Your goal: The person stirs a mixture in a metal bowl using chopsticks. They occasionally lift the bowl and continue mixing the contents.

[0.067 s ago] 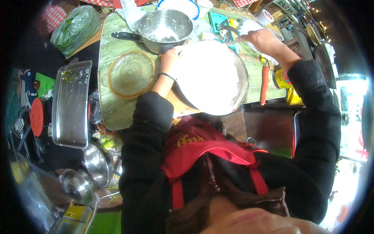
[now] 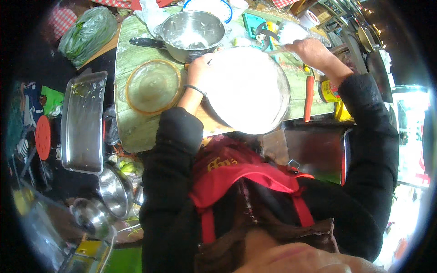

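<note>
A large round vessel [image 2: 248, 91], overexposed to bright white, sits at the table's front edge. Its contents are lost in the glare; a greyish rim shows on the right. My left hand [image 2: 199, 70] is closed on its left edge, with some fingers hidden. Beyond the far right edge, my right hand [image 2: 311, 51] is closed around a thin utensil [image 2: 278, 49] pointing toward the rim; its kind is unclear. Behind my left hand stands a steel pot [image 2: 193, 34] with a black handle and white bits inside. A round glass lid [image 2: 154, 86] lies to the left.
On the green table [image 2: 136, 132], dark-handled scissors [image 2: 266, 36] lie near a teal tray [image 2: 253, 25]. A red stick-like object [image 2: 309, 98] and a yellow can [image 2: 330, 91] are at the right. A metal tray [image 2: 84, 123] and steel bowls [image 2: 114, 190] stand off to the left.
My right hand has shifted slightly right and away from the vessel with the utensil. My left hand stays on the edge.
</note>
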`<state>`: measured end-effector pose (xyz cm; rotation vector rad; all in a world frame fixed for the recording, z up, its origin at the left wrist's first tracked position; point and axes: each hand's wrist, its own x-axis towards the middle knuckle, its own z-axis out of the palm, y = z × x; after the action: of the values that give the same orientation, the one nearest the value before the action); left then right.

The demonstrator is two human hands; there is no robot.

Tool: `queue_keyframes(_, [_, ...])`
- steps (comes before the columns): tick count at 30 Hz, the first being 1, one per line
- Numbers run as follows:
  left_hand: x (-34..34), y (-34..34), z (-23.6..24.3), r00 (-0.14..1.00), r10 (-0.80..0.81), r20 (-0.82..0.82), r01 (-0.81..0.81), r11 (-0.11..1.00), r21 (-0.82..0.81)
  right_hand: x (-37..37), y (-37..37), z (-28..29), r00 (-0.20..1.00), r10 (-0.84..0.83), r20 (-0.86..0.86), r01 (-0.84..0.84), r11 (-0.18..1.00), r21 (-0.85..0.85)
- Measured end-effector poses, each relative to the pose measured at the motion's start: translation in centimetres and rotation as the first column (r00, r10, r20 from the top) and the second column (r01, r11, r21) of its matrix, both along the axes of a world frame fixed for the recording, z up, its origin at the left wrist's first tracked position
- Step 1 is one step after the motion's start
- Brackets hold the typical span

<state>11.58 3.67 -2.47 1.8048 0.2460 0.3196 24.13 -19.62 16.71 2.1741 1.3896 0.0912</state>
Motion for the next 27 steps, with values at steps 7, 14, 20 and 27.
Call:
queue_keyframes(7, [-0.8,-1.9,-2.1,0.973,0.205,0.109,-0.167,0.943,-0.288,-6.7,-4.7,0.0,0.942,-0.227,-0.249,0.190,0.968,-0.163])
queue_keyframes(14, [-3.2,-3.7,-2.7,0.931,0.332,0.151,-0.255,0.889,-0.379,-8.0,-4.2,0.6,0.811,-0.470,-0.349,0.373,0.874,-0.310])
queue_keyframes(20, [-3.3,-3.1,-2.6,0.959,0.258,0.115,-0.230,0.949,-0.215,-3.0,1.4,-0.9,0.991,-0.106,-0.077,0.102,0.993,-0.057])
queue_keyframes(27, [-3.2,-3.0,-1.3,0.961,0.253,0.114,-0.235,0.961,-0.147,-7.0,6.3,-2.1,0.969,-0.001,-0.249,0.027,0.994,0.104])
